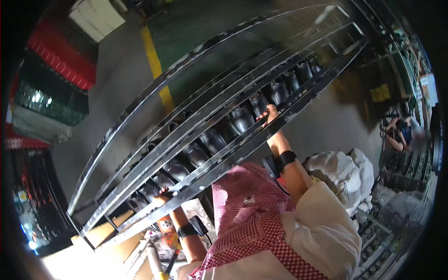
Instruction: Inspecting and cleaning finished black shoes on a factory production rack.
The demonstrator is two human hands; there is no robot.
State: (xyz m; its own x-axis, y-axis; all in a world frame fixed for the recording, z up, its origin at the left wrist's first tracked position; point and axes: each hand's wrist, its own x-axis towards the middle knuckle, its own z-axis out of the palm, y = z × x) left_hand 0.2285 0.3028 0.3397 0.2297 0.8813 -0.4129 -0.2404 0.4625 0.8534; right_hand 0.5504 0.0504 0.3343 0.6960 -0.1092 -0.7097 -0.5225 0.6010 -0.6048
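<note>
A long black metal rack (198, 183) with scuffed, worn rails slants across the view from lower left to upper right. A row of dark glossy rounded pieces (213, 141), shaped like vases, sits between its rails; their exact kind I cannot make out. My left hand (162, 198) is closed around the near rail toward the rack's lower left end. Farther along, my right hand (269, 115) grips the same near rail beside the glossy pieces, fingers curled over it. Rails hide part of both hands' fingers.
A yellow line (154, 60) runs along the grey floor beyond the rack. Red and green crates (60, 53) stand at left. White sacks (343, 172) lie at my right. Another person (406, 133) is at the far right. An orange tool (167, 226) lies by my left forearm.
</note>
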